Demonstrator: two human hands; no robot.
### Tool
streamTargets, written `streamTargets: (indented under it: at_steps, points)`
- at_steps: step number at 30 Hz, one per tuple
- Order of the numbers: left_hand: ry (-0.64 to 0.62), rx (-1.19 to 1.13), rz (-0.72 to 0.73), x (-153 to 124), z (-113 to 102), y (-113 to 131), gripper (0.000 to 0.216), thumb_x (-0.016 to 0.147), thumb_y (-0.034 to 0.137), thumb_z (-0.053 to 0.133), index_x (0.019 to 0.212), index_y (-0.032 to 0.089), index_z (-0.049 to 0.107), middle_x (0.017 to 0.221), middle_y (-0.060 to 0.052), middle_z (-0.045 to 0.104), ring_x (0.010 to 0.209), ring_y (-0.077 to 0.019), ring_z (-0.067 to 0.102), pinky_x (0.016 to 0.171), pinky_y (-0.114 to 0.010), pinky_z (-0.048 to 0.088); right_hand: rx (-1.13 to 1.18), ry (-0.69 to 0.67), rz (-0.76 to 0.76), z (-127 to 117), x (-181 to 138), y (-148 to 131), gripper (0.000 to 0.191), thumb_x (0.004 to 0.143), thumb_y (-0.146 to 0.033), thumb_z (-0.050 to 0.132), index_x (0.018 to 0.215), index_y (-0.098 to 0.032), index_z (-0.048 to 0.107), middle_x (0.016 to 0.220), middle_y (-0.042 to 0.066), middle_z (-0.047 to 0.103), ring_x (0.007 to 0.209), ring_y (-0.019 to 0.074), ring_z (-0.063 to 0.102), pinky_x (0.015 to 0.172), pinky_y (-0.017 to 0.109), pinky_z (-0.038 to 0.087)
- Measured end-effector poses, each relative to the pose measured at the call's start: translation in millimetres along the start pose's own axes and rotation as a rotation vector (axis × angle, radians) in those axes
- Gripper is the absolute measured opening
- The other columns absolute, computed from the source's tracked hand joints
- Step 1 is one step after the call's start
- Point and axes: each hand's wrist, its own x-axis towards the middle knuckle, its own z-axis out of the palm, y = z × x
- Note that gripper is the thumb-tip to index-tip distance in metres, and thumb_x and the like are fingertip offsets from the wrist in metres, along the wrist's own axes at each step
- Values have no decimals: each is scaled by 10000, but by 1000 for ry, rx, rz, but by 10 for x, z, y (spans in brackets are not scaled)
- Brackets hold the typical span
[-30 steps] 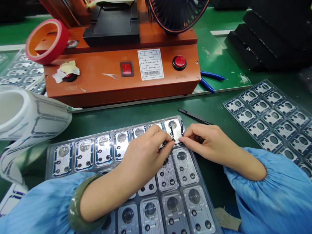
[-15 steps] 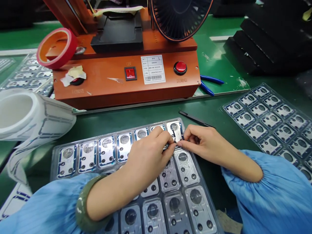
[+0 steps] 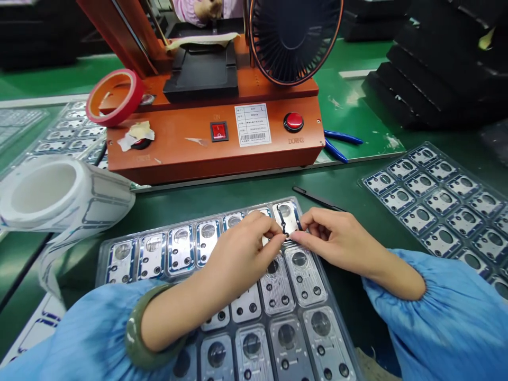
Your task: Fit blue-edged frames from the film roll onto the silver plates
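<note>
A clear plastic tray (image 3: 332, 280) of rectangular metal plates lies before me, slightly askew. At its top right corner is a silvery plate (image 3: 291, 217) with a round window. A thin dark blue adhesive frame (image 3: 280, 216) lies along that plate's sides. My left hand (image 3: 244, 248) pinches the frame near its lower left corner, thumb against forefinger. On the other side, my right hand (image 3: 335, 235) is closed, with thumb and forefinger at the lower right corner. Fingers hide part of the lower edge. Other top-row plates carry blue borders; the lower rows look plain metal.
Behind the tray stands an orange machine (image 3: 174, 161) with a fan (image 3: 296, 37) and red tape roll (image 3: 135, 100). A label roll (image 3: 107, 201) is left. Black tweezers (image 3: 317, 199), blue-handled pliers (image 3: 337, 151) and another plate tray (image 3: 426, 185) lie right. Another person's hand (image 3: 208, 9) shows behind.
The view has shifted slightly, so the machine and rolls appear lower and further right. Both hands stay at the same plate; the dark frame now lies straighter along its sides.
</note>
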Motion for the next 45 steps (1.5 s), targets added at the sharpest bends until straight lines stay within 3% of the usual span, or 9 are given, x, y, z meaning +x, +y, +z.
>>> streamTargets:
  at_steps: [5,10,16,24,32,35,37,41,45]
  points:
    - [59,-265,-43,-56,15,-16,120,883,297,509,836,203,566,681,32,528,594,-117,489,561,-251,389,143,101,-50,-9,-9,-59,202,899,-311,563,734,-198,533,632,-40,515,558,99,458,516,229,357]
    - [96,-545,-125,-97,52,-9,165,859,345,570,805,197,523,629,48,519,545,-100,517,507,-226,405,143,204,-277,52,-7,-31,137,917,-225,543,783,-198,544,700,-32,547,613,94,495,571,214,395]
    - [98,-698,-175,-95,64,-15,170,851,304,586,770,185,496,544,71,503,432,-72,508,435,-180,399,-64,283,-487,114,28,73,88,951,-235,494,908,-179,548,738,-1,573,623,115,521,583,239,411]
    - [156,-729,-63,-90,106,-15,162,842,264,591,749,178,490,604,62,499,449,-56,501,430,-165,396,-320,389,-661,91,16,87,242,977,-311,446,1018,-113,579,747,74,618,666,179,577,590,291,431]
    - [193,-664,13,-100,125,-40,149,853,262,577,758,188,489,629,58,488,485,-64,488,456,-194,390,-469,438,-661,83,-28,108,378,997,-391,361,1149,-113,567,755,74,610,658,190,569,572,308,406]
    - [215,-643,35,-111,130,-59,138,855,257,574,766,194,490,648,58,482,502,-64,476,471,-201,389,-303,463,-598,110,-43,115,508,996,-486,289,1300,-121,470,813,72,608,633,168,548,572,296,427]
    - [224,-636,39,-112,137,-69,135,857,250,571,764,196,489,640,60,471,504,-65,470,471,-203,384,-133,476,-516,125,-46,97,480,997,-469,315,1330,-146,441,810,46,598,571,130,514,544,266,427]
    - [252,-630,44,-91,150,-80,121,856,236,567,774,198,486,638,59,479,503,-68,472,466,-206,380,137,372,-328,144,-30,7,241,965,-358,469,1037,-173,607,749,3,597,587,96,541,527,203,430]
    - [267,-576,81,-77,162,-117,123,863,227,560,775,201,479,648,58,478,510,-68,469,471,-203,384,258,273,-190,177,0,-57,128,877,-288,615,797,-188,605,658,-44,570,532,70,490,481,173,390]
